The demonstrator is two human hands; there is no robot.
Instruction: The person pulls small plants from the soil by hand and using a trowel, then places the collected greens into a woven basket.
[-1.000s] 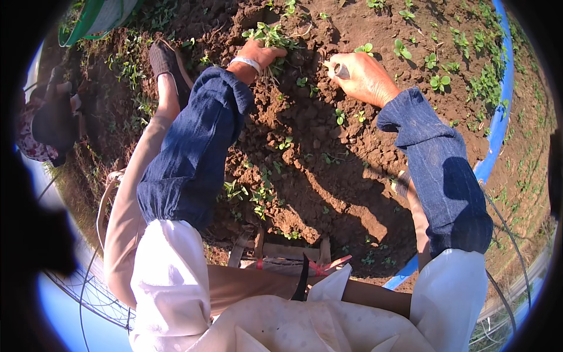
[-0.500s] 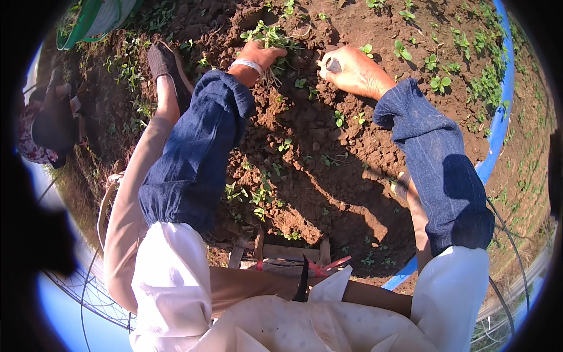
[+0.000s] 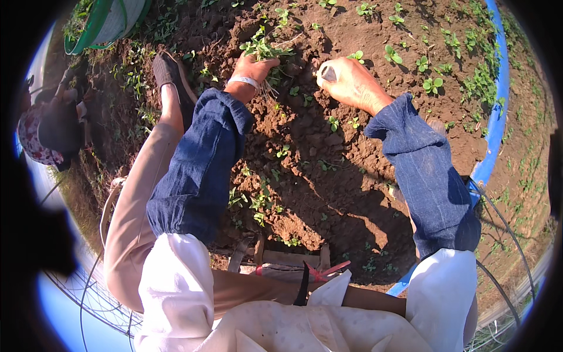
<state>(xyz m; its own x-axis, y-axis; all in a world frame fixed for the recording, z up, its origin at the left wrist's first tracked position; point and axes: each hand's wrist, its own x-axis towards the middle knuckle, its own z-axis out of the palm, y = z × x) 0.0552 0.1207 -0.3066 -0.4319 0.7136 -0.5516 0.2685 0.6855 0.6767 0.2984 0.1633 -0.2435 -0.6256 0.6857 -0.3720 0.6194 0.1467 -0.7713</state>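
Observation:
My left hand (image 3: 252, 69) is closed round a bunch of small uprooted green plants (image 3: 261, 47), with pale roots hanging below the fingers. To its right, my right hand (image 3: 355, 85) is curled in a fist low over the brown soil (image 3: 316, 138). A dark grey, rounded end (image 3: 329, 74) shows at the top of that fist; the rest of the object is hidden by the fingers. Small leafy seedlings (image 3: 433, 85) grow from the ground to the right of this hand. Loose, crumbly clods lie between and below both hands.
A blue hose (image 3: 498, 100) curves along the right side. A green-rimmed basket (image 3: 105, 29) stands at the upper left, beyond my left shoe (image 3: 168, 67). Another person in a hat (image 3: 50, 132) is at the far left. A low wooden frame (image 3: 290, 258) lies below me.
My right hand has drawn slightly nearer to me, still in a fist. The left hand still grips its bunch of plants. The view has shifted a little, showing more of the basket.

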